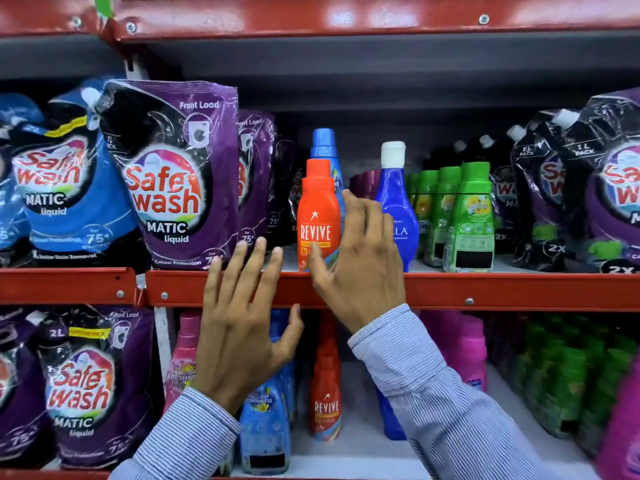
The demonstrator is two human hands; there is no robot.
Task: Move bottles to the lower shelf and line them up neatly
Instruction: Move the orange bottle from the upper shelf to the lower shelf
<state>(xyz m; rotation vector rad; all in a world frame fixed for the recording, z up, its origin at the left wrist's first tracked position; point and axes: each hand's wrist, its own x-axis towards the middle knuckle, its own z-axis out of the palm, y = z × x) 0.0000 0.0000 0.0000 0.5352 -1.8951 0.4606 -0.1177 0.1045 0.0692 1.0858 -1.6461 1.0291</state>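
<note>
An orange Revive bottle stands at the front of the upper shelf, with a light-blue bottle right behind it and a dark-blue white-capped bottle to its right. My right hand is spread open beside the orange bottle's right side, thumb near its base, not gripping it. My left hand is open in front of the shelf's red edge, left of the bottle. On the lower shelf stand another orange Revive bottle, a light-blue bottle and a pink one.
Purple and blue Safewash pouches fill the upper shelf's left side and more pouches its right. Green bottles stand right of the dark-blue one. Below are pink bottles, green bottles and purple pouches.
</note>
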